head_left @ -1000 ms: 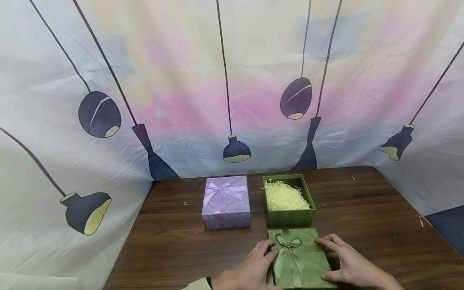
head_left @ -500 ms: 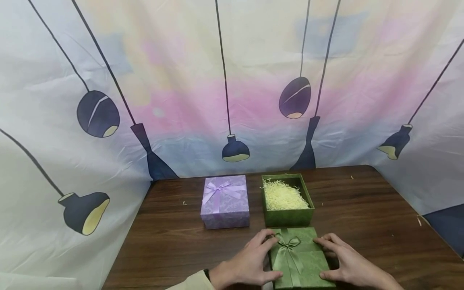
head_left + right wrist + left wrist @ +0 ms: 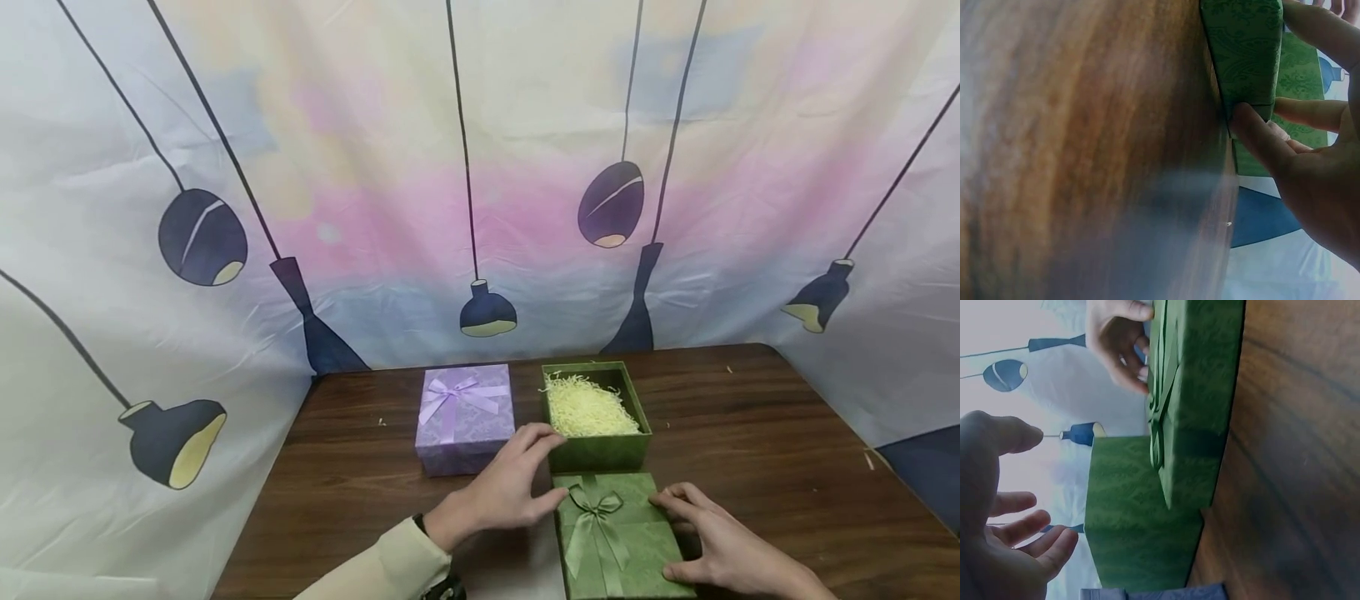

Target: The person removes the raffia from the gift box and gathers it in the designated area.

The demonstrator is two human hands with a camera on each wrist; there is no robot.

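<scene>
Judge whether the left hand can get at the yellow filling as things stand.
Probably yes: the left hand holds nothing, and the yellow filling lies uncovered in the open green box near it.

A green patterned lid [image 3: 651, 546] lies flat, its satin bow [image 3: 597, 505] facing up, just in front of an upright open green box [image 3: 600, 454] holding pale-yellow shreds [image 3: 591, 407].

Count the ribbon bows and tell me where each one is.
2: a lilac bow on top of the purple box, and a green bow on the green lid. Any on hidden sides cannot be seen.
</scene>
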